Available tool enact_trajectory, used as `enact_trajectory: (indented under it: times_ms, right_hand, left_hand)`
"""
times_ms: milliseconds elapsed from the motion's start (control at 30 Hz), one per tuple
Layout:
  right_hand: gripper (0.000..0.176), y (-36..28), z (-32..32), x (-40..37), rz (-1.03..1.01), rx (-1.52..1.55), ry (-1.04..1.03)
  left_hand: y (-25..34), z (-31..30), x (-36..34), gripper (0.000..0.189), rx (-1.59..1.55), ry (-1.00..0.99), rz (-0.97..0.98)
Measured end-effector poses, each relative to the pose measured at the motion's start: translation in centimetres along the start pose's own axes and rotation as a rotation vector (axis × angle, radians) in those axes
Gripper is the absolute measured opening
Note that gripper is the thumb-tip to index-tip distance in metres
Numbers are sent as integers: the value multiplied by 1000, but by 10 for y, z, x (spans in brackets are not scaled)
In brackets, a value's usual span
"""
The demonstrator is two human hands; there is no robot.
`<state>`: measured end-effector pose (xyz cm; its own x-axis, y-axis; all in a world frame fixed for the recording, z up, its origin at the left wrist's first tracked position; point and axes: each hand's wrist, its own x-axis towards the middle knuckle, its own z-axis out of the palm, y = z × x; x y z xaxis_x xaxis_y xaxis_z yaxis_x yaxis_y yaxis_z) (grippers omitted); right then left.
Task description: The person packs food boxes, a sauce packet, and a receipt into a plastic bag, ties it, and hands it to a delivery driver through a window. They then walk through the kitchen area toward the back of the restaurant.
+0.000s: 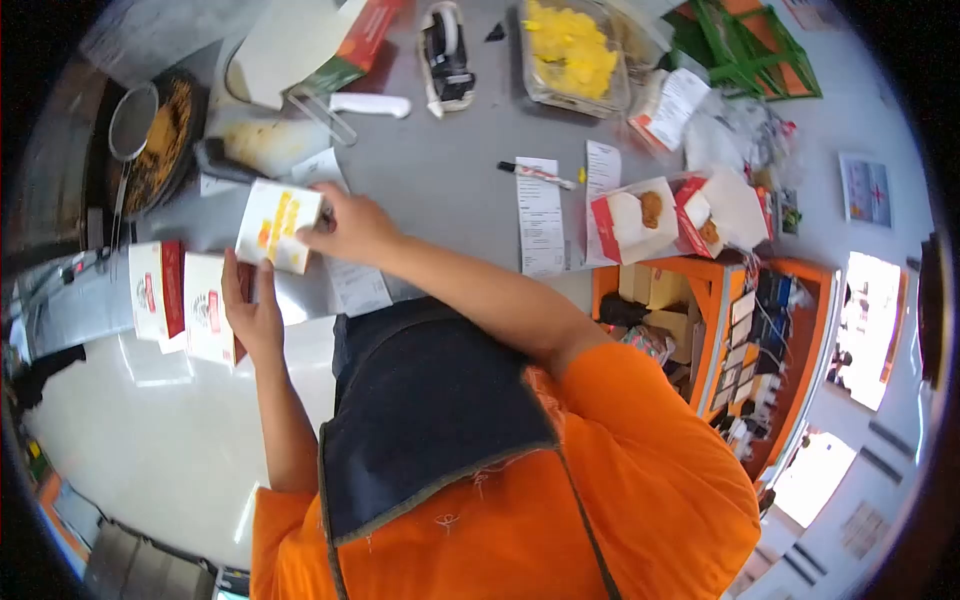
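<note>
My right hand [352,226] grips a small white carton with a yellow and orange print [278,224], held tilted just above the grey counter [455,190]. My left hand [250,310] is spread flat against a white and red food box [209,307] at the counter's near edge. A second white and red box [158,290] stands beside it on the left.
Receipts [541,215] and a marker [536,174] lie mid-counter. Open boxes with fried pieces [650,215] sit at right, a clear tub of yellow food [572,50] and a tape dispenser [447,55] farther back. A pan with a strainer [150,135] is at left.
</note>
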<state>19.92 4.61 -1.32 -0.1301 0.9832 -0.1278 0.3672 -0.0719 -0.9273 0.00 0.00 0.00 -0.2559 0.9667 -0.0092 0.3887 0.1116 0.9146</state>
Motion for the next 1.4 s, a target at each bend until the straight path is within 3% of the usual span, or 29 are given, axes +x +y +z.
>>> enact_trajectory:
  times_ms: [33,67,100,167,200,267,300,367,400,433,467,533,600,700,833,933,967,1033,1167,1267,1400]
  right_hand:
    - [71,-6,15,6,14,-134,44]
    - [68,-10,23,11,33,-271,90]
    - [64,5,-42,-23,65,-336,91]
    - [57,-18,-52,-35,20,-129,108]
    - [38,-8,-57,-35,-125,-68,216]
    - [20,4,-99,-49,-349,-58,405]
    - [14,-2,-132,-62,-267,-105,462]
    - [8,-6,-203,-90,-183,-162,649]
    - [15,-2,-251,-104,-17,-119,614]
    - [20,11,-293,-115,-31,-212,659]
    - [22,-8,-334,-127,35,-104,715]
    - [17,-4,-406,-129,13,-204,989]
    - [19,-2,-473,-127,-32,-375,942]
    - [19,6,-544,-85,-245,-658,740]
    - [21,51,-598,29,-231,-754,508]
    - [28,64,-602,103,-120,-588,204]
    - [30,67,-596,121,-89,-704,202]
    - [33,68,-579,141,-22,-931,201]
    - [46,75,-576,175,307,-1289,99]
    - [43,71,-571,180,303,-1133,183]
    - [47,76,-569,192,455,-1178,23]
  left_hand:
    - [-6,-14,10,58,240,-17,86]
    - [-10,-24,16,59,145,-26,53]
    - [-8,39,-18,60,5,-56,-37]
    - [-3,20,-13,62,-22,-5,83]
    - [5,15,-6,61,46,32,149]
    - [33,14,-10,58,173,97,244]
    - [46,20,-12,51,-21,103,226]
    - [60,24,-12,45,108,106,363]
    - [66,27,-9,46,244,88,477]
    - [71,29,-7,46,386,71,586]
    - [75,37,-8,49,402,59,595]
    - [74,69,-13,49,65,12,568]
    - [94,110,-26,48,-277,-37,495]
    - [125,158,-45,45,201,-48,648]
    - [176,266,-73,44,-343,-222,289]
    - [211,323,-89,45,-364,-276,292]
    - [224,334,-98,43,-359,-280,291]
    - [228,343,-111,43,-273,-282,307]
    - [204,324,-130,43,-121,-157,211]
    - [183,298,-147,42,-48,15,48]
    - [160,268,-163,42,2,150,-36]
